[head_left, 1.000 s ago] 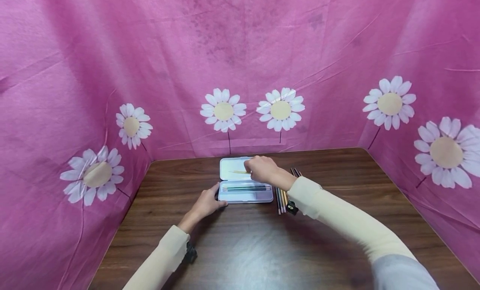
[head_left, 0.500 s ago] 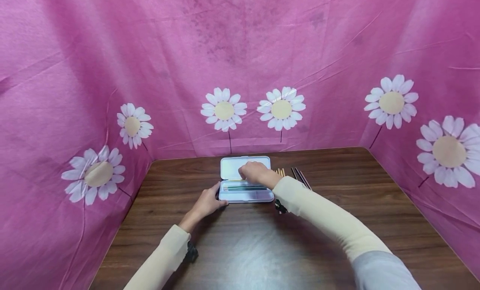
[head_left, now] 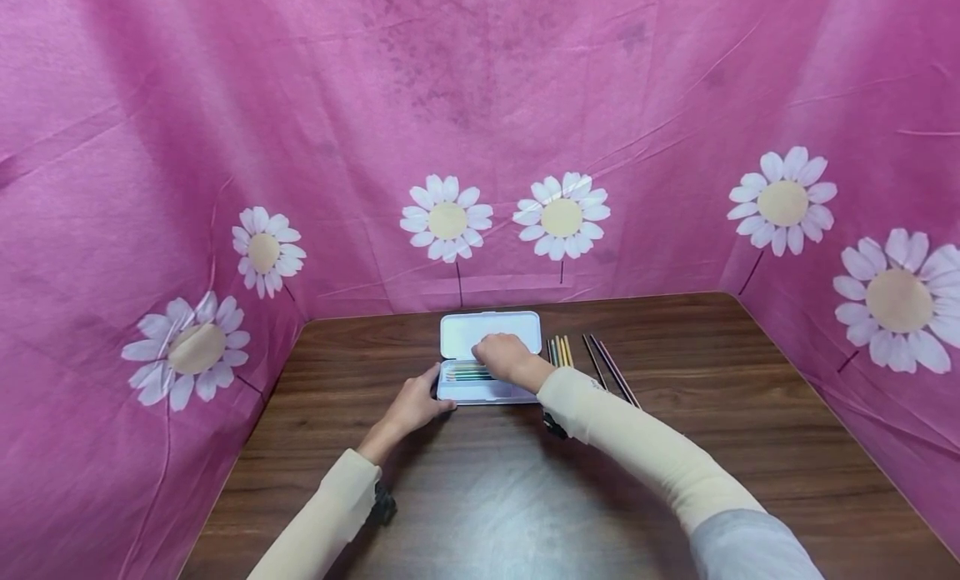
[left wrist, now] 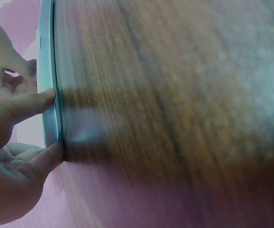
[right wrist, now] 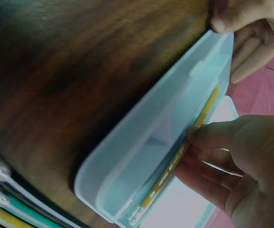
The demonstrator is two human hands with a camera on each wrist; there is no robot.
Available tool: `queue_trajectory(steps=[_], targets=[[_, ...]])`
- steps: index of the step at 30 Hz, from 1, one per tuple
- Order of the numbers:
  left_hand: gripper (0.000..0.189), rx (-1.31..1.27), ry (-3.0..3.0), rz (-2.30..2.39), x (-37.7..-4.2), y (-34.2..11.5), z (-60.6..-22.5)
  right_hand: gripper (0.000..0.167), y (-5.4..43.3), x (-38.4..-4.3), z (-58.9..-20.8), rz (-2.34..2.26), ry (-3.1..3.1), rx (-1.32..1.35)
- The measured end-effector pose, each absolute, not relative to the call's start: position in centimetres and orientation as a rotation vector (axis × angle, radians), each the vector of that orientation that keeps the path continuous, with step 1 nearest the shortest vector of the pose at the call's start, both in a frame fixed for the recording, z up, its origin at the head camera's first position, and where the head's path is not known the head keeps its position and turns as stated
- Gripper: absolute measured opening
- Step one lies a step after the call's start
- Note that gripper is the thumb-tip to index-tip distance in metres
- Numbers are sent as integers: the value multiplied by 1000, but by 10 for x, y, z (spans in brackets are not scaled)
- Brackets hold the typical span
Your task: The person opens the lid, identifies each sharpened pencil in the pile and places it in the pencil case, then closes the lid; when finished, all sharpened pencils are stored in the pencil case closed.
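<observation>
A pale plastic pencil case (head_left: pixel 489 372) with rounded corners is seen lying open near the far edge of a dark wood-grain worktop (head_left: pixel 675 480), its flat lid (head_left: pixel 491 328) folded back toward the pink cloth (head_left: pixel 375 105) that is hung round the far, left and right sides. The case's left end is touched by the left hand (head_left: pixel 414 405), with thumb and fingertips set against the rim; the fingers are nearly straight and nothing is gripped. A yellow pencil (right wrist: pixel 184 153) is pinched by the right hand (head_left: pixel 504 355) between thumb and fingers and is laid along the tray's far wall, as is shown in the right wrist view. A few coloured pencils (head_left: pixel 468 373) are seen in the tray; their number cannot be told. To the right of the case, about five loose pencils (head_left: pixel 592 359) are laid on the worktop, in two small groups. Wide bare wood is left on the near side.
</observation>
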State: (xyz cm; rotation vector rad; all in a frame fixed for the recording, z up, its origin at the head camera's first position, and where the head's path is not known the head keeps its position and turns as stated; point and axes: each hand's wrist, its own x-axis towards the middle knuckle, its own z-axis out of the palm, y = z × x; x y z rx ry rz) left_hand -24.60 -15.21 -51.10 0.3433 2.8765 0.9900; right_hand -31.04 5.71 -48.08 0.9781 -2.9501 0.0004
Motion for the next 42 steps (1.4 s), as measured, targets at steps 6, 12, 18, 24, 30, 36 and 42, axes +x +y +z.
queue_trajectory(steps=[6,12,18,24,30,36,42], targets=[[85,335,2879,991,-246,-152,-513,14,56,-301,-487,-218,-2853,996],[85,340,2880,990,-246,-152,-512,14,56,-296,-490,-257,-2825,1012],[86,337,2882,994,-247,-152,-511,14,57,-297,-491,-251,-2830,1000],[87,348,2893,969,-247,-152,-511,13,60,-299,-489,-210,-2842,992],[86,347,2888,975,-246,-151,-511,14,73,-299,-474,34,-2822,960],[87,336,2884,956,-246,-152,-512,14,100,-295,-451,232,-2850,929],[87,336,2886,954,-246,-151,-511,15,135,-293,-440,322,-2861,831]])
